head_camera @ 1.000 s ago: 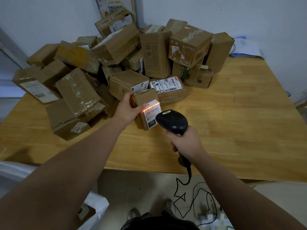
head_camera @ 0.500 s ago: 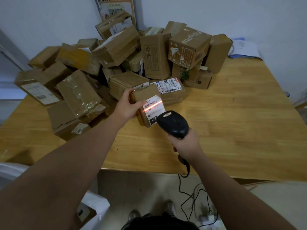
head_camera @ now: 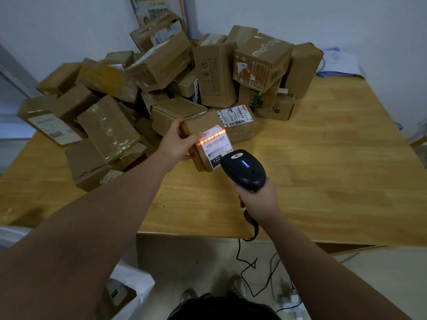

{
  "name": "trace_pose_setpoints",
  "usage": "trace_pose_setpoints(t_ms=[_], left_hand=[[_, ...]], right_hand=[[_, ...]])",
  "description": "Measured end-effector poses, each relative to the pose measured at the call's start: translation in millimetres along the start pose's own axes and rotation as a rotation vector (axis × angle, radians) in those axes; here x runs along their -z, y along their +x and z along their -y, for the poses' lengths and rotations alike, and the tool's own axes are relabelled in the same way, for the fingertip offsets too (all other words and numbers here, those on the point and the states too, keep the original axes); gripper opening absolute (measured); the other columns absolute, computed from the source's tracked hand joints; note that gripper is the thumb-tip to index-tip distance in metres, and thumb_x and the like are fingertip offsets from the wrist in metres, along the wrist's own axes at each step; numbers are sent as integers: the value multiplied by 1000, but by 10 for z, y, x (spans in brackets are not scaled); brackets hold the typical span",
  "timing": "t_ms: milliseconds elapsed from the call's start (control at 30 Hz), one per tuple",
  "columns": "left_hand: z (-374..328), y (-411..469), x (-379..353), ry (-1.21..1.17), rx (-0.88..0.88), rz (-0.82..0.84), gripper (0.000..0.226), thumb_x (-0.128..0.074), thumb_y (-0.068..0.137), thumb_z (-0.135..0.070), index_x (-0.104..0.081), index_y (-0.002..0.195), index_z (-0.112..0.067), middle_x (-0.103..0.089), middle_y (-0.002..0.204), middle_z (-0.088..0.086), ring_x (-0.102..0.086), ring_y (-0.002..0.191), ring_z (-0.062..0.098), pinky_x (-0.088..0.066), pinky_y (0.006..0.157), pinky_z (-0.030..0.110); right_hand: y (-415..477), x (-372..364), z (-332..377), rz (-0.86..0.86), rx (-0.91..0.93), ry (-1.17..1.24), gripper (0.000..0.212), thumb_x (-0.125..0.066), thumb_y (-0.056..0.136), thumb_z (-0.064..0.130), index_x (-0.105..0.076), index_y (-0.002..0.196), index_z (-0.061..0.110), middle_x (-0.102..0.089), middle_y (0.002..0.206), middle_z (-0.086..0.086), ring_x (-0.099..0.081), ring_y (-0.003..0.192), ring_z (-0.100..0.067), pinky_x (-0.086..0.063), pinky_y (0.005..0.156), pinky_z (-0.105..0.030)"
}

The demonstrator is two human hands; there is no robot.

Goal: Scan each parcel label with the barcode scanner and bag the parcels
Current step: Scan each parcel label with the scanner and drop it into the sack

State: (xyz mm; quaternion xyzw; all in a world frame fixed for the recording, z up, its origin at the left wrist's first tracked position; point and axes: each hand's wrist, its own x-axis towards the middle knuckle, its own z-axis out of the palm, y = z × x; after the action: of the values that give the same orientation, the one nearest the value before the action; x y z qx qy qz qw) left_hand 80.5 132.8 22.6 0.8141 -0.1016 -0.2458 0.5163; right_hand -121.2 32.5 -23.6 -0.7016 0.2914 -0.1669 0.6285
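Head view: left hand [head_camera: 179,144] grips the small, stiff, likely light parcel [head_camera: 203,124] by its side, label [head_camera: 217,146] clear; right hand [head_camera: 258,202] grips barcode scanner [head_camera: 242,169].

One scanner [head_camera: 242,169], two hands [head_camera: 178,144] [head_camera: 256,199], roughly twenty parcels [head_camera: 215,75].

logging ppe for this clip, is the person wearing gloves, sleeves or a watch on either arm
No. The left hand and right hand are ungloved, and no ring shows on the fingers that can be seen. The left forearm and right forearm are bare to the frame's edge: no sleeve, watch or band in view.
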Motion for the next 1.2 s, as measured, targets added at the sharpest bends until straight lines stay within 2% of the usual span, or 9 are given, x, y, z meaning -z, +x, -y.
trace_pose_setpoints(t_ms=[133, 267, 467, 633, 767, 900, 1000, 1133, 1200], left_hand=[[-7, 9, -18, 8, -2, -5, 68, -70, 87, -26, -31, 143, -29, -49, 138, 10, -53, 122, 30, -55, 88, 47], [-5, -15, -8, -18, -21, -7, 66, -69, 88, -26, -31, 142, -30, -52, 134, 9, -55, 119, 28, -56, 85, 44], [-4, -321, 177, -110, -150, -25, 65, -69, 89, -25, -29, 140, -29, -55, 117, -6, -58, 96, 5, -54, 69, 24], [356, -930, 886, -190, -179, -67, 77, -76, 81, -27, -26, 140, -30, -50, 114, -14, -56, 106, 9, -55, 82, 31], [1014, -1535, 1663, -202, -141, -259, 87, -85, 62, -47, -34, 131, -30, -56, 120, -7, -61, 110, 15, -56, 88, 40], [1613, -2134, 2390, -83, -115, -425, 81, -81, 64, -41, -34, 128, -27, -57, 115, -11, -61, 96, -3, -52, 79, 19], [2166, -2481, 2774, 163, -41, -516, 84, -84, 67, -34, -36, 134, -15, -54, 117, -5, -56, 100, 9, -44, 79, 15], [2937, -2721, 3032, 444, 98, -535, 86, -89, 63, -29, -41, 133, -12, -53, 119, 5, -52, 108, 21, -47, 90, 36], [3254, -2684, 3039, 523, 152, -499, 84, -89, 63, -25, -44, 132, -8, -50, 119, 12, -49, 112, 29, -43, 95, 42]], right_hand=[[8, -7, 5, 3, 6, -11, 16, -73, 80, 4, -63, 80, 16, -59, 50, 19, -56, 49, 3, -44, 51, -13], [5, -4, 38, 29, 6, -17, 10, -71, 81, 2, -65, 82, 10, -57, 48, 11, -54, 45, -3, -45, 49, -21], [-54, -167, 236, 78, 77, -44, 11, -72, 81, 5, -67, 91, 6, -57, 48, 17, -55, 49, 0, -45, 52, -16], [-397, -654, 583, 209, 234, -36, 14, -74, 79, -1, -68, 78, 12, -61, 52, 18, -60, 55, 1, -46, 57, -13], [-780, -1389, 676, 379, 260, -23, 22, -74, 78, -3, -67, 81, 18, -62, 53, 21, -60, 56, 5, -45, 57, -10], [-1194, -2260, 450, 493, 152, -61, 24, -75, 79, 2, -64, 75, 23, -59, 49, 22, -58, 53, 7, -43, 55, -10], [-1429, -2761, 130, 516, 47, -98, 12, -77, 77, 9, -66, 73, 11, -57, 47, 15, -55, 50, 2, -44, 52, -16], [-1656, -3115, -264, 536, -68, -132, 20, -76, 78, 5, -62, 64, 9, -54, 46, 9, -53, 47, 0, -42, 51, -16], [-1721, -3222, -427, 547, -114, -171, 20, -76, 78, 7, -63, 64, 1, -54, 49, -3, -53, 49, -8, -41, 51, -21]])
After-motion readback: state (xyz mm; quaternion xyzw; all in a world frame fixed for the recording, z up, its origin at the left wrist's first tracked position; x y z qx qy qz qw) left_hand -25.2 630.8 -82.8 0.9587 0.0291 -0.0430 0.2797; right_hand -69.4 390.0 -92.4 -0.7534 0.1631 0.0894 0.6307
